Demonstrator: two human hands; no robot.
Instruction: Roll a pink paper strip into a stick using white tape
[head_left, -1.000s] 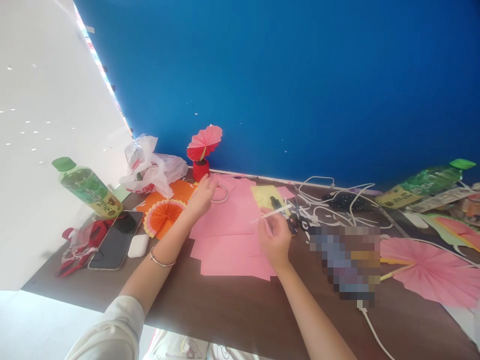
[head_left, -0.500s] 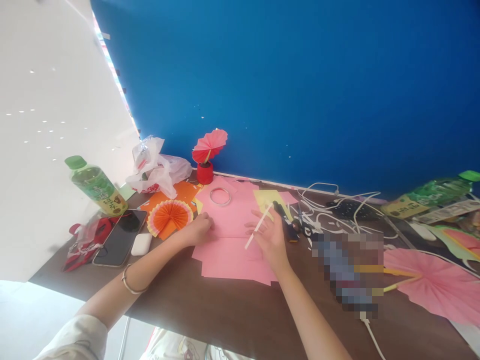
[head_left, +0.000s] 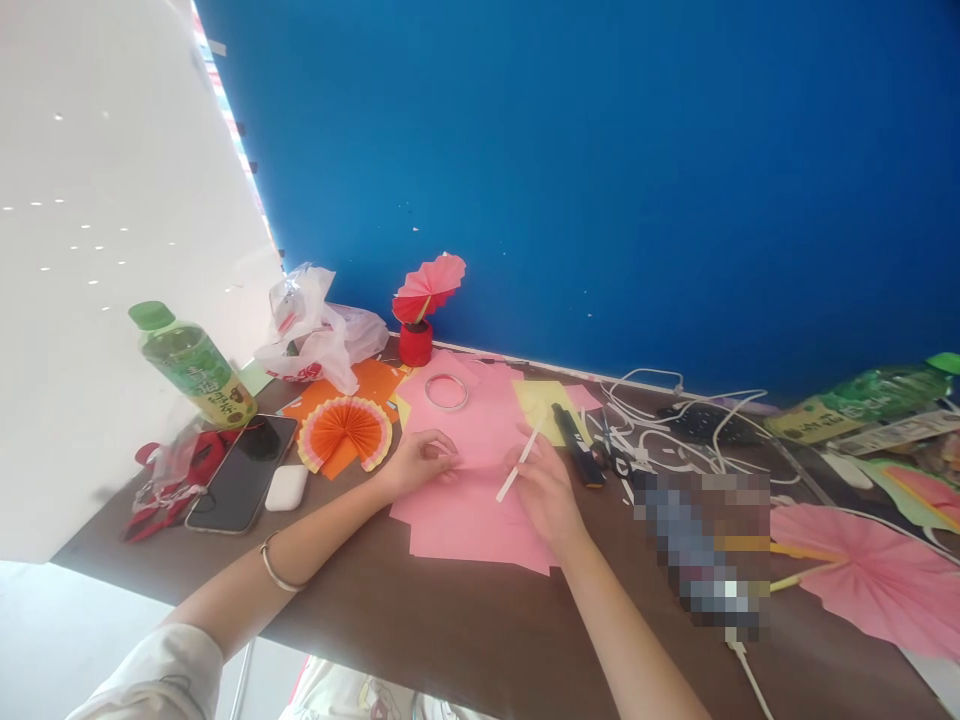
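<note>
"What lay nearest on the desk [head_left: 427,610]?"
"Pink sheets [head_left: 465,528], reaching from near its front edge towards the back."
"The hands?"
"The right hand [head_left: 541,482] held a white strip [head_left: 517,463] in loosely bent fingers above them. The left hand's [head_left: 426,463] fingers curled narrowly; I couldn't tell if they gripped anything."
"Farther?"
"A silver ring [head_left: 448,408], then a red pot [head_left: 415,345] by the back edge."

Above the pink sheets [head_left: 465,520] there is room to pass low between the two hands, and bare brown tabletop [head_left: 420,610] lies open at the near side, while the bottle [head_left: 196,372] and plastic bag [head_left: 319,335] block the far left, the potted paper flower [head_left: 416,342] the far middle, and tangled white cables [head_left: 660,425] the far right.
</note>
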